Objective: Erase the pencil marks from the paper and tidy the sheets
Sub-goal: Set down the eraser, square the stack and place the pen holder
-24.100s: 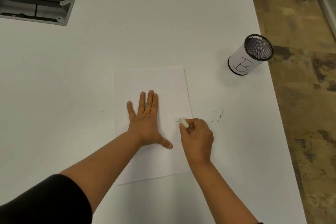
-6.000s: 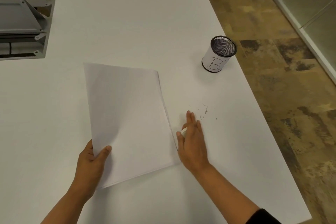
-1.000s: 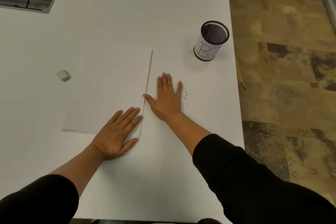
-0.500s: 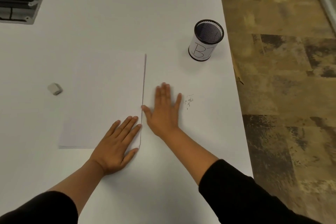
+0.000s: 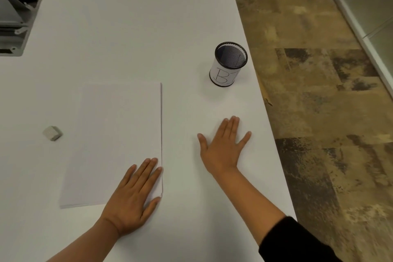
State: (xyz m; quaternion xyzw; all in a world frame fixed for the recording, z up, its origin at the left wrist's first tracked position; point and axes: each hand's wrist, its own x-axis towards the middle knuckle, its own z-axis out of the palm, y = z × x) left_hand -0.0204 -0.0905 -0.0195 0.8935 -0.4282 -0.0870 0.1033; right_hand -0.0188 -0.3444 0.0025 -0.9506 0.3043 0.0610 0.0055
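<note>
A squared stack of white paper sheets [image 5: 119, 134] lies flat on the white table [image 5: 131, 34]; no pencil marks show on the top sheet. My left hand [image 5: 134, 193] rests flat with straight fingers on the stack's near right corner. My right hand [image 5: 223, 147] lies flat with spread fingers on the bare table, well to the right of the stack and apart from it. A small grey-white eraser [image 5: 52, 133] lies on the table left of the stack, untouched.
A black mesh pen cup [image 5: 229, 64] with a white label marked "B1" stands beyond my right hand near the table's right edge. A grey metal hatch [image 5: 14, 19] is set into the table at far left. Patterned floor lies past the right edge.
My right hand has slid rightward away from the stack's edge, over the spot where eraser crumbs lay. My left hand stays on the stack's corner. The camera view has shifted.
</note>
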